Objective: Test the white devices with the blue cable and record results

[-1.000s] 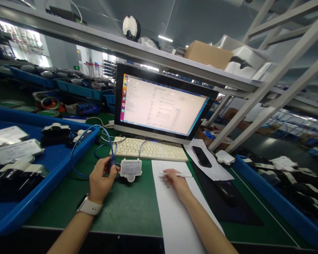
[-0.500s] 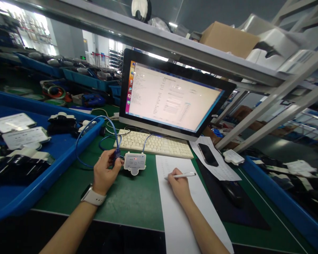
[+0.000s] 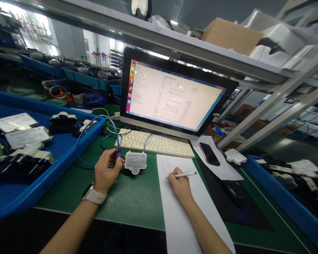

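Closed around the blue plug of a USB cable [image 3: 118, 152] is my left hand [image 3: 106, 171], just left of a small white device box [image 3: 135, 161]. Printed text and small marks cover the box's face, and it lies on the green mat. My right hand [image 3: 180, 184] grips a white pen [image 3: 185, 174], its tip at a long white paper sheet [image 3: 172, 208]. Faint rows of writing show near the sheet's upper left. Behind both hands stands a cream keyboard [image 3: 156, 144].
A lit monitor [image 3: 175, 95] stands behind the keyboard. Blue bins of parts flank the mat, left [image 3: 55, 169] and right [image 3: 283, 201]. A phone [image 3: 210, 154] lies on papers, near a black mouse [image 3: 233, 193] and another white box [image 3: 235, 156]. A shelf [image 3: 153, 30] runs overhead.
The red light on the device box has gone out. Both hands keep their grips and places; the whole view has shifted slightly.
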Demonstrator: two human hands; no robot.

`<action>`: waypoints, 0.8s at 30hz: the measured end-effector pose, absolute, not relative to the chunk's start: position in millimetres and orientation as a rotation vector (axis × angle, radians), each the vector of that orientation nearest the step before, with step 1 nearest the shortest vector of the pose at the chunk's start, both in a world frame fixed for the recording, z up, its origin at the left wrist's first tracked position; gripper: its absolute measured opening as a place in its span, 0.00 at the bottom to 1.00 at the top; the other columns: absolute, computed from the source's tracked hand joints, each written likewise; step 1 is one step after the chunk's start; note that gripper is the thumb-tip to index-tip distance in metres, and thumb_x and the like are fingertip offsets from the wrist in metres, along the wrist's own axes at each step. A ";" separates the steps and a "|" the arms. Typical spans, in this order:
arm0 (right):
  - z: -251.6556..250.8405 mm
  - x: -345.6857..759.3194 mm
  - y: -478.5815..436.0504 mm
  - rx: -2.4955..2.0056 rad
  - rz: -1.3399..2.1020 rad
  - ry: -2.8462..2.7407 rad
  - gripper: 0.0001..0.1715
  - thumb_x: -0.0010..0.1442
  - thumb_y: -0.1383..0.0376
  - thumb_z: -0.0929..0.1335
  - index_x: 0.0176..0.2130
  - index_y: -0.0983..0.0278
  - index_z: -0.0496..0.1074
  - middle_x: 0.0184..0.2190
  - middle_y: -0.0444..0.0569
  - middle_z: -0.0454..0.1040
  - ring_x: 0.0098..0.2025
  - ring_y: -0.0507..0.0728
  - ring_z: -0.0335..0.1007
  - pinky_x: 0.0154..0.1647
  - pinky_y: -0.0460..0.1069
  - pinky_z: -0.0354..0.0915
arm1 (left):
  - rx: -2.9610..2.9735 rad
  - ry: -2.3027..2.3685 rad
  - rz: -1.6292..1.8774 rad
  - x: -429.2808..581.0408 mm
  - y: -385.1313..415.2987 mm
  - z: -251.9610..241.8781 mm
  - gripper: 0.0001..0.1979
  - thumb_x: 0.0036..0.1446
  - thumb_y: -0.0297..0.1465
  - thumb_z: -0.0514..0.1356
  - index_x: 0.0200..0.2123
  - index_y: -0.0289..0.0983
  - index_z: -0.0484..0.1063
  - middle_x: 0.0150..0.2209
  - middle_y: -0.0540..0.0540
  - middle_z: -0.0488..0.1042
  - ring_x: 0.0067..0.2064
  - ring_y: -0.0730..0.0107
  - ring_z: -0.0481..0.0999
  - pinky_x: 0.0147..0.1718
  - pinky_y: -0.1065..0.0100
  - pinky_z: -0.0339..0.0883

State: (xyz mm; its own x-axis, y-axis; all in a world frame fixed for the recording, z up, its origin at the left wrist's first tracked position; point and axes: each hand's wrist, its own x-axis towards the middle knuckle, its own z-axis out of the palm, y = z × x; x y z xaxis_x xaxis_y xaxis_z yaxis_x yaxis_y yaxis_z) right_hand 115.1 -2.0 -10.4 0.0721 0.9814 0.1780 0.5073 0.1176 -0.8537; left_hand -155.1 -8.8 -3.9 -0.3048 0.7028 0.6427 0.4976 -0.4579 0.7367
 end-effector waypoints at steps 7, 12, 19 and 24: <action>-10.0 115.2 -2.8 -1.521 0.692 -1.547 0.10 0.47 0.62 0.62 0.18 0.60 0.56 0.12 0.38 0.56 0.18 0.51 0.53 0.19 0.46 0.49 | 1.740 1.539 1.856 -155.8 -8.7 -4.9 0.13 0.54 0.31 0.56 0.44 0.35 0.64 0.35 0.47 0.68 0.33 0.70 0.74 0.32 0.68 0.72; -8.3 114.7 -3.2 -1.522 0.684 -1.554 0.11 0.47 0.62 0.62 0.18 0.59 0.55 0.12 0.37 0.55 0.18 0.51 0.52 0.20 0.46 0.48 | 1.737 1.527 1.853 -156.0 -8.7 -5.9 0.13 0.54 0.31 0.56 0.44 0.36 0.64 0.35 0.47 0.68 0.33 0.70 0.74 0.32 0.68 0.72; -6.3 114.2 -4.0 -1.535 0.655 -1.550 0.11 0.47 0.63 0.62 0.17 0.60 0.54 0.12 0.37 0.54 0.18 0.51 0.52 0.20 0.46 0.48 | 1.718 1.538 1.850 -156.7 -8.7 -7.5 0.14 0.54 0.31 0.56 0.44 0.35 0.64 0.34 0.47 0.70 0.33 0.69 0.75 0.33 0.67 0.72; -10.0 117.1 -0.8 -1.454 0.751 -1.435 0.12 0.46 0.62 0.64 0.17 0.60 0.55 0.12 0.37 0.55 0.18 0.50 0.52 0.19 0.45 0.49 | 1.700 1.547 1.843 -157.1 -8.5 -8.3 0.14 0.54 0.31 0.56 0.44 0.36 0.64 0.34 0.46 0.70 0.34 0.68 0.75 0.33 0.67 0.72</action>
